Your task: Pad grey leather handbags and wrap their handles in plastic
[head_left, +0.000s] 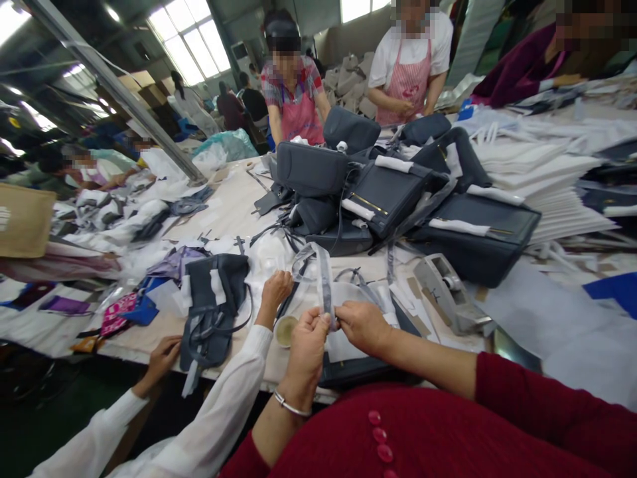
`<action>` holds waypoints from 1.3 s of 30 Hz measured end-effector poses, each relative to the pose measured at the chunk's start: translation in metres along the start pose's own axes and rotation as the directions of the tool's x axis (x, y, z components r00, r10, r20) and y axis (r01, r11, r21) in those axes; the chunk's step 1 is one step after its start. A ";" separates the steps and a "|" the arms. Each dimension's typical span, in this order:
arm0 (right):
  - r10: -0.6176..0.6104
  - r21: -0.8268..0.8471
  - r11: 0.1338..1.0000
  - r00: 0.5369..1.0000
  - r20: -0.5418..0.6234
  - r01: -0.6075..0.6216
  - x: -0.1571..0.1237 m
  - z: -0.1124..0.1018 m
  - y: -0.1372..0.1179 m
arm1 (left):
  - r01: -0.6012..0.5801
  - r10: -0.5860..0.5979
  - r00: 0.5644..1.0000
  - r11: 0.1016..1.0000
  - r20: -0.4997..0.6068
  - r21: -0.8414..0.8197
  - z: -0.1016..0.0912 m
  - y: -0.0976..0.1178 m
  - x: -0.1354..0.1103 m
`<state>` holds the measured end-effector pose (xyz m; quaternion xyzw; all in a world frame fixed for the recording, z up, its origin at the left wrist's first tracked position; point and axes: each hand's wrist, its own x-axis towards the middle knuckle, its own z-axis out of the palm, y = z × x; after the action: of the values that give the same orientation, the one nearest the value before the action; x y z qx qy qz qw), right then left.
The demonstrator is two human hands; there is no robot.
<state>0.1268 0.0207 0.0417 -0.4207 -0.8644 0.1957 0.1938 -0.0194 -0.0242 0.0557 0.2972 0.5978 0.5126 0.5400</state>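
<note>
My left hand [306, 342], with a bangle at the wrist, pinches the end of a bag strap [324, 279] wrapped in pale translucent film. The strap loops upward and away from my fingers. My right hand [363, 326] is closed at the same end, fingertips nearly touching the left ones; exactly what it grips is hidden. Under my hands lies a dark grey-blue bag [368, 373], partly covered by white sheets. A small round container [286, 330] sits left of my left hand. To the right stands a grey tape dispenser [444, 292].
Dark bags [393, 192] with white wrapping are heaped ahead. White foam sheets [557, 192] are stacked at the right. At my left, a white-sleeved co-worker's hands [276, 292] flank another dark bag [213, 299]. Two apron-wearing people [298, 106] stand across the table.
</note>
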 end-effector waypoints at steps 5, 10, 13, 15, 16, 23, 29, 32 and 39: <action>-0.080 -0.018 0.997 0.996 -0.025 0.080 -0.001 0.001 0.001 | 0.187 -0.186 0.978 0.982 0.097 0.008 -0.008 -0.003 -0.001; -0.085 0.095 0.992 0.996 -0.029 0.087 -0.001 0.005 0.006 | 0.261 -0.267 0.953 0.964 0.141 0.055 -0.012 -0.007 0.001; 0.103 0.370 0.926 0.992 -0.068 -0.071 0.001 -0.002 0.008 | 0.141 -0.148 0.987 0.986 0.066 0.093 -0.013 -0.010 0.002; 0.269 0.587 0.766 0.960 0.075 -0.261 0.003 -0.009 0.007 | 0.009 -0.010 1.000 0.989 0.009 0.149 -0.013 -0.011 0.002; 0.319 0.675 0.639 0.926 0.204 -0.369 0.005 -0.013 0.005 | -0.067 0.069 0.998 0.978 -0.001 0.199 -0.013 -0.010 0.001; 0.356 0.799 0.043 0.756 0.549 -0.600 0.014 -0.011 -0.012 | -0.357 0.359 0.929 0.805 0.090 0.474 -0.012 -0.009 -0.011; 0.057 0.587 0.808 0.998 -0.001 -0.046 0.007 -0.010 -0.009 | -0.052 0.050 0.966 0.999 0.252 0.003 -0.029 -0.006 -0.002; -0.229 0.294 0.925 0.971 -0.075 0.241 0.001 -0.006 -0.004 | 0.202 -0.133 0.954 0.946 0.267 -0.253 -0.029 -0.007 0.005; -0.146 0.454 0.884 0.989 0.039 0.113 0.001 -0.008 0.002 | 0.171 -0.150 0.980 0.971 0.131 -0.168 -0.021 -0.010 0.004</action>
<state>0.1316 0.0238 0.0475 -0.2984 -0.8281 0.3921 0.2673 -0.0387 -0.0293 0.0426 0.2278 0.5387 0.5004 0.6384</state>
